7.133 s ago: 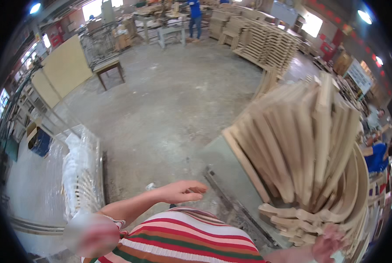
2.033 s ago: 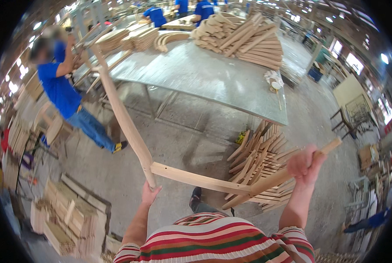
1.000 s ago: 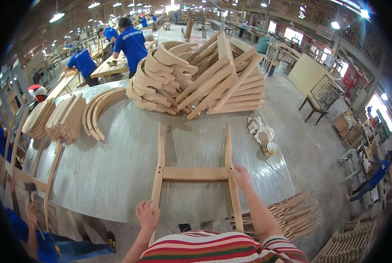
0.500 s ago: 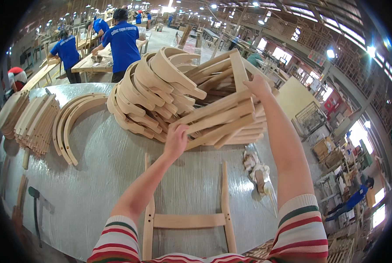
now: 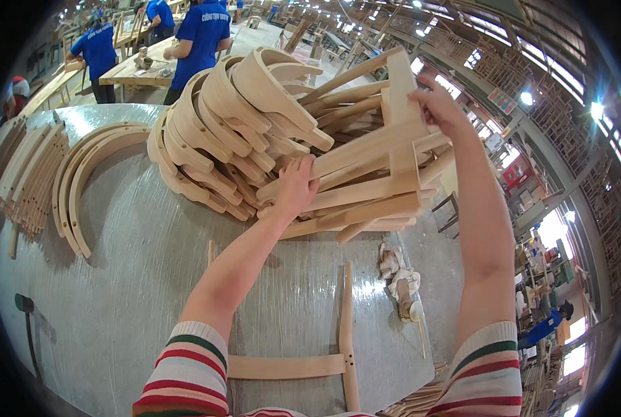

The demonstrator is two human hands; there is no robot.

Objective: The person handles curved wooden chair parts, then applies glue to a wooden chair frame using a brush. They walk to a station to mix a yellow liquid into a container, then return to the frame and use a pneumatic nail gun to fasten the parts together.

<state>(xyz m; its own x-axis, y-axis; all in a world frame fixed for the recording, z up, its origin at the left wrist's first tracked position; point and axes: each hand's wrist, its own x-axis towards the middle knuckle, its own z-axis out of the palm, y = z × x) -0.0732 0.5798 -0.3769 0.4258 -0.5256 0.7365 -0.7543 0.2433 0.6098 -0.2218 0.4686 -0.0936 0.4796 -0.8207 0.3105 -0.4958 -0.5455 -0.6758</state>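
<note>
Between your left hand [image 5: 296,185] and right hand [image 5: 441,105] slants a wooden frame [image 5: 369,149]; the left clasps one end, the right's grip is unclear. Beyond your left, a blue shirt [image 5: 203,42] bears white lettering [image 5: 214,18].

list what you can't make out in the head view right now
All in the head view:
Left post of the near wooden frame: mostly hidden by the left forearm and sleeve.
Whether the left hand closes under the wooden piece: hidden by both.
Wooden sticks at lower right: partly hidden by the table and right sleeve, cut off by the lower edge.
Pale round item by the rag: too small to tell what it holds.
</note>
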